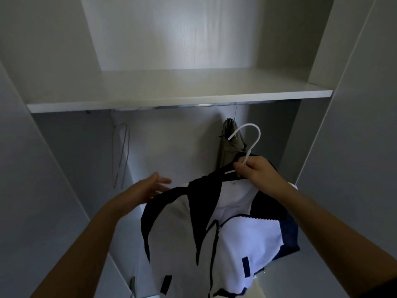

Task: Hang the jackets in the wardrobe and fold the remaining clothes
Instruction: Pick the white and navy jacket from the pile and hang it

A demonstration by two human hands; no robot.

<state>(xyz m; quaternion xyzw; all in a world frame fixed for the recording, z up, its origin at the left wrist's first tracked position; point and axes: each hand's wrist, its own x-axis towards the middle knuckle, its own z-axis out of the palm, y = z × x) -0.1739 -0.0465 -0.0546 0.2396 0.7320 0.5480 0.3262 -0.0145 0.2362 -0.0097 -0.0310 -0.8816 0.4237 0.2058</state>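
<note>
So here's where I'm at: my right hand (256, 172) has the white-and-navy zip-up jacket (189, 229) up in front of the open white wardrobe (171, 143). Its fingers (238, 168) are pinched tight round the neck of the white plastic hanger (250, 138), right below the hook. Holding it there keeps the hook free and pointing up towards the metal rail (193, 105), which sits tucked just under the white shelf (171, 97). My left hand (150, 188) is released, fingers spread and grasping nothing, right at the jacket's dark shoulder. Can't tell if it's actually touching. I reckon it's there to steady the fabric so it doesn't slip off the hanger.

Room-wise, an olive-green garment (227, 147) already hangs on the rail right behind my hook, and an empty thin wire hanger (121, 151) dangles off to the left. The rail between those two is open, so that's my slot. The tricky bit is the shelf's front edge. The hook has to duck under it and then go up over the rail, and that gap looks tight. The right side wall (309, 136) is near the olive one, so I'd go left of it.
</note>
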